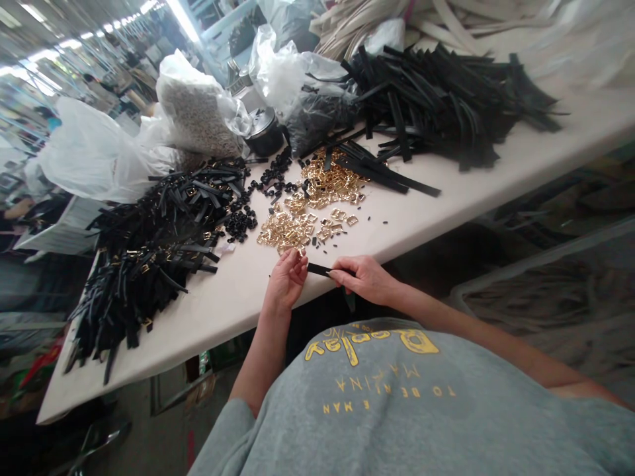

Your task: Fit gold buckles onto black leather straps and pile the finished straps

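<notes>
One black strap [318, 269] is gripped by left hand [288, 277] and right hand [366, 277]; two large strip heaps [441, 99] are seen, gold buckles [285, 229] between them too numerous to count

Glaring tube lights [182, 20] upper left, dim beneath the table [421, 210], stretched edges, background [119, 86] seemingly blurred

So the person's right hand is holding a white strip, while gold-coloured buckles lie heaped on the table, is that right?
Not quite: the strip in the right hand is black, not white, as the head view shows. Gold-coloured buckles do lie heaped on the table.
</notes>
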Motion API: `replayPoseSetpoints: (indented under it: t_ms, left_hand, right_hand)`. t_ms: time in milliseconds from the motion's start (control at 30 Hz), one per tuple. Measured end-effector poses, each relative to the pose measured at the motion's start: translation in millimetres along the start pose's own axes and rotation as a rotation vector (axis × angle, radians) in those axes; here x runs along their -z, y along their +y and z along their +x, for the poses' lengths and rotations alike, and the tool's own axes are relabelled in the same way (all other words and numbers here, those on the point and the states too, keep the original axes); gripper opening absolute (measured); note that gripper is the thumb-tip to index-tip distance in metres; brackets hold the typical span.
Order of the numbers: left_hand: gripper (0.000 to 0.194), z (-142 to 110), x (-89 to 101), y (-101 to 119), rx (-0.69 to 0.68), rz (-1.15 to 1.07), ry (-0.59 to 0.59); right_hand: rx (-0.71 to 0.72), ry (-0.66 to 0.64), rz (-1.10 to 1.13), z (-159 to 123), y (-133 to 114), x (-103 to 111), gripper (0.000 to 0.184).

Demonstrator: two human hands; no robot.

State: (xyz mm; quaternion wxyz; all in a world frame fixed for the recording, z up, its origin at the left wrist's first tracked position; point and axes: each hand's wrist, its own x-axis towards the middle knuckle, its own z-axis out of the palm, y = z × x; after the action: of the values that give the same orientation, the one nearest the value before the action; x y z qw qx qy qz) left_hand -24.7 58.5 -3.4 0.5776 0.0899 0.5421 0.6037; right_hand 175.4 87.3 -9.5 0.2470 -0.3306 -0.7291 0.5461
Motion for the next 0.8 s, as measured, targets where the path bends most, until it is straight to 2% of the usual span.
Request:
replayPoseSetpoints:
  t_ms: [100,300,433,633,800]
  left_hand:
    - [0.018,-1.9,-0.2,-1.2,-0.026,0.008,-0.014]
    - [0.046,-10.7,-3.4,-3.0,-0.165,0.167,-0.125]
    - [0.049,-15.1,-6.6,-5.7,-0.229,0.267,-0.190]
    - [0.041,-11.9,-11.7,-8.8,-0.232,0.238,-0.183]
    - [0.042,-7.8,-15.6,-13.7,-0.204,0.213,-0.197]
  right_hand:
    - [0.004,0.023,0.000,0.3,0.5,1.2,0.024]
    - [-0.008,0.200,0.066,2.6,-0.8,5.5,0.022]
    - [0.004,0.277,0.084,3.7,-0.9,7.2,0.018]
    - [0.104,0.320,-0.225,0.5,5.3,4.5,0.016]
    - [0.223,0.318,-0.446,-1.7,6.9,1.6,0.022]
